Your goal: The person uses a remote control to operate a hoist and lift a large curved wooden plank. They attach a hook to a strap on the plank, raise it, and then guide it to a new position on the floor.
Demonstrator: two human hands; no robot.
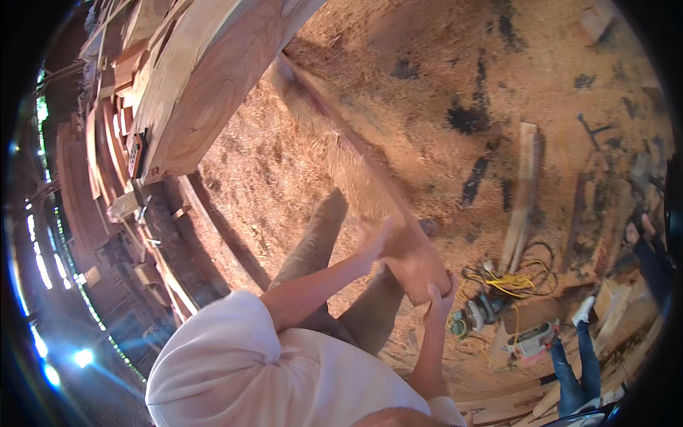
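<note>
A long, thick wooden plank (421, 265) slants from the upper middle down to my body, its near end between my hands. Pale shavings (340, 162) cover much of its upper face. My right hand (441, 297) is closed around the near end, fingers and thumb at its edges. Farther up, at the plank's left side, my left hand (376, 240) is against the wood and shavings. Motion smears its fingers, so their grip is unclear. My legs (302, 242) stand apart beneath the plank.
A large timber (213, 89) juts in at upper left, near stacked boards (78, 185). Sawdust covers the ground. At right lie a loose board (523, 192), a yellow cord (509, 283) and a power tool (484, 312). Another person's legs (576, 370) show at lower right.
</note>
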